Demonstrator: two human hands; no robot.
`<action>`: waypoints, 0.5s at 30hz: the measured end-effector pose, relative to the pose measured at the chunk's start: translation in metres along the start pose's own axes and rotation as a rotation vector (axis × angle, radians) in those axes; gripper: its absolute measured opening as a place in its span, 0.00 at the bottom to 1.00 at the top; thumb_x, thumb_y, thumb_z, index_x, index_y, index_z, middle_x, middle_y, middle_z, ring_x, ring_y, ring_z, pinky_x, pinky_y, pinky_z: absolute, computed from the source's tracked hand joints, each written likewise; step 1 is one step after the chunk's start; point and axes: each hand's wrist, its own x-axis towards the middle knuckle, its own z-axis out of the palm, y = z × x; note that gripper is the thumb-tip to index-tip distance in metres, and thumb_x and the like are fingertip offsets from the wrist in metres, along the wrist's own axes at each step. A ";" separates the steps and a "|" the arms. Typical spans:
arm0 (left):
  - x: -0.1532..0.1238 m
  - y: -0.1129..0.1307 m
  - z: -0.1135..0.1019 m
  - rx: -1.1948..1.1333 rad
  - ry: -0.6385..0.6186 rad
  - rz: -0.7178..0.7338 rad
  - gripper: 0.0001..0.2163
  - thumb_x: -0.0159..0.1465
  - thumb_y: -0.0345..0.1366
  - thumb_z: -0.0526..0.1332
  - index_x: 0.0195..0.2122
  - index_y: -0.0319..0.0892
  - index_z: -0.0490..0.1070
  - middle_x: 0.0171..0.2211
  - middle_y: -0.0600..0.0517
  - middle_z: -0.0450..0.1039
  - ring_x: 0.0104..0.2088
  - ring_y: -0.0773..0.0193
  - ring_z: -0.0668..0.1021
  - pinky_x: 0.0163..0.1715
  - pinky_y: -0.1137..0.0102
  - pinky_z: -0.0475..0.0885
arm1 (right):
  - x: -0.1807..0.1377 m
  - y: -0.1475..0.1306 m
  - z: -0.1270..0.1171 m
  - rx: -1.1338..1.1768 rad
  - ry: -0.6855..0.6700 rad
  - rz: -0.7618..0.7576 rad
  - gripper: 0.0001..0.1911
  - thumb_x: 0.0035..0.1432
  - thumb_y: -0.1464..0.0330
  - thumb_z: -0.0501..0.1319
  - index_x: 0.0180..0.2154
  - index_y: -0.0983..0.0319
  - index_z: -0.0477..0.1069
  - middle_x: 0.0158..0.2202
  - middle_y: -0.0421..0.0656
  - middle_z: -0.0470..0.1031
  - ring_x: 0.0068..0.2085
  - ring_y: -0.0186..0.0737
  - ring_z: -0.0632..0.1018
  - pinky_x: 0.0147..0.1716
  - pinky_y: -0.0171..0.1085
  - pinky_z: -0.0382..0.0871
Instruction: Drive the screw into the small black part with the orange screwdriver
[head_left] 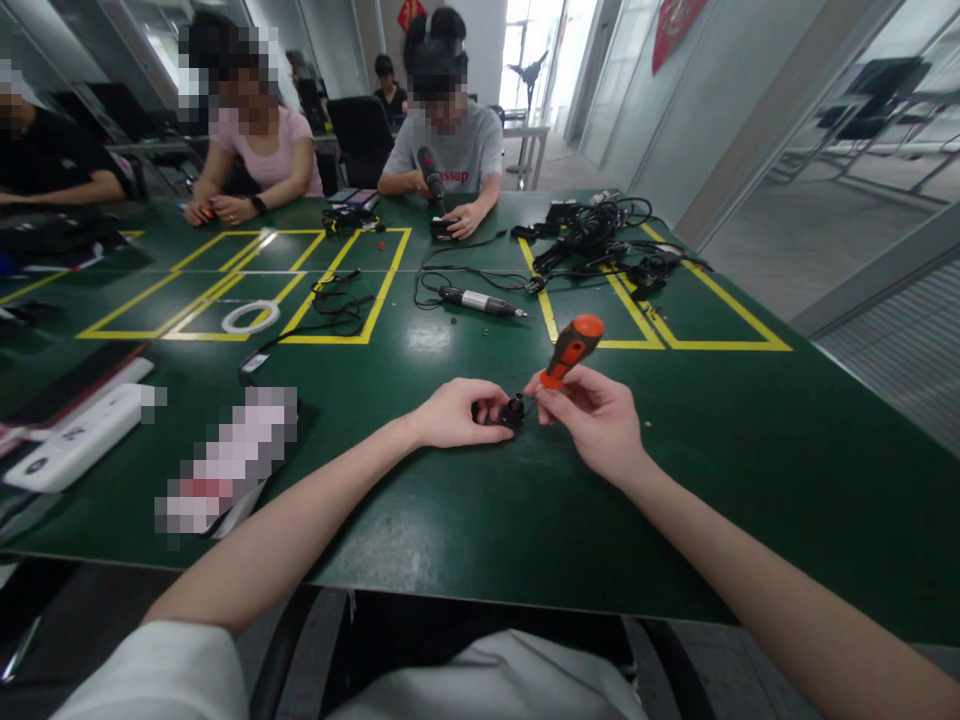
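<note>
My left hand (459, 412) rests on the green table with its fingers closed round a small black part (513, 412). That part has a round, socket-like top; its exact kind is too small to tell. Just to the right, my right hand (596, 415) grips a screwdriver (574, 350) with an orange and dark grey handle. The handle leans up and to the right, and the shaft points down beside the black part. Whether the tip touches the part cannot be made out.
Ahead lies a corded electric screwdriver (480, 301). Tangled black cables (592, 240) are heaped at the back right. A tape roll (250, 317), a white power strip (82, 435) and a blurred phone-like object (232, 460) lie left. Across the green table (420, 510), a person (446, 140) holds a power tool.
</note>
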 end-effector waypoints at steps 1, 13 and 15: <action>0.000 0.000 0.000 0.001 0.002 0.002 0.12 0.59 0.43 0.70 0.34 0.39 0.74 0.27 0.58 0.71 0.25 0.73 0.70 0.29 0.75 0.65 | 0.000 0.000 0.000 0.006 -0.004 0.000 0.20 0.59 0.49 0.72 0.33 0.59 0.77 0.29 0.41 0.80 0.23 0.35 0.75 0.25 0.38 0.75; 0.001 0.002 -0.001 0.011 -0.003 -0.004 0.12 0.59 0.43 0.71 0.34 0.40 0.74 0.26 0.58 0.71 0.26 0.72 0.70 0.29 0.75 0.65 | 0.000 0.005 0.002 0.071 0.019 0.015 0.20 0.60 0.51 0.72 0.31 0.58 0.72 0.28 0.40 0.80 0.22 0.34 0.75 0.23 0.36 0.74; 0.001 0.002 -0.001 0.011 -0.004 -0.005 0.12 0.59 0.43 0.70 0.34 0.40 0.74 0.27 0.58 0.71 0.26 0.72 0.70 0.29 0.75 0.65 | 0.001 0.002 0.002 0.037 0.035 -0.005 0.20 0.58 0.51 0.73 0.30 0.58 0.75 0.31 0.41 0.80 0.22 0.33 0.75 0.23 0.36 0.73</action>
